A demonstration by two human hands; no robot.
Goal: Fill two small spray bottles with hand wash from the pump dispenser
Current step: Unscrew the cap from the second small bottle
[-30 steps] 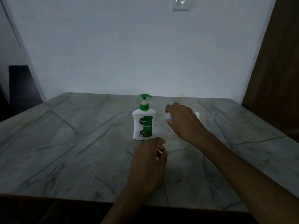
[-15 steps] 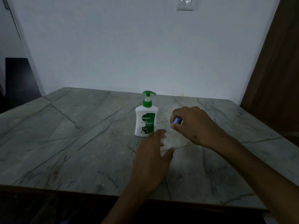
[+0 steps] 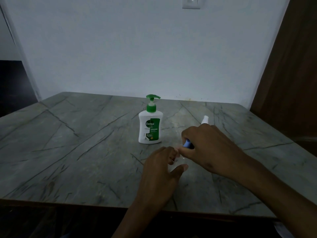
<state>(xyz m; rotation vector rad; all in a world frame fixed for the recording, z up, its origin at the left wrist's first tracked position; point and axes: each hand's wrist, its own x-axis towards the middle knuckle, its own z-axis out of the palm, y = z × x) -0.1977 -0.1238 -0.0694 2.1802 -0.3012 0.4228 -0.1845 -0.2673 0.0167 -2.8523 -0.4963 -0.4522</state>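
While the right hand (image 3: pixel 208 148) curls its fingers (image 3: pixel 186 134) around a small spray bottle's blue cap (image 3: pixel 187 144), the left hand (image 3: pixel 164 166) pinches the clear bottle body (image 3: pixel 178 156) just below it, low over the desk (image 3: pixel 68 152). Beyond the right hand stands a second spray bottle (image 3: pixel 205 119). Left of that, the white pump dispenser (image 3: pixel 150 125) reads "Dettol", "ORIGINAL" and "99.99%".

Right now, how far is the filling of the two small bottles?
Nothing looks filled yet. The pump dispenser stands untouched. In hand: the right hand grips the blue-capped spray bottle, with the left hand at its clear lower part, probably to open it. The white-capped spray bottle waits behind. Both fillings remain.
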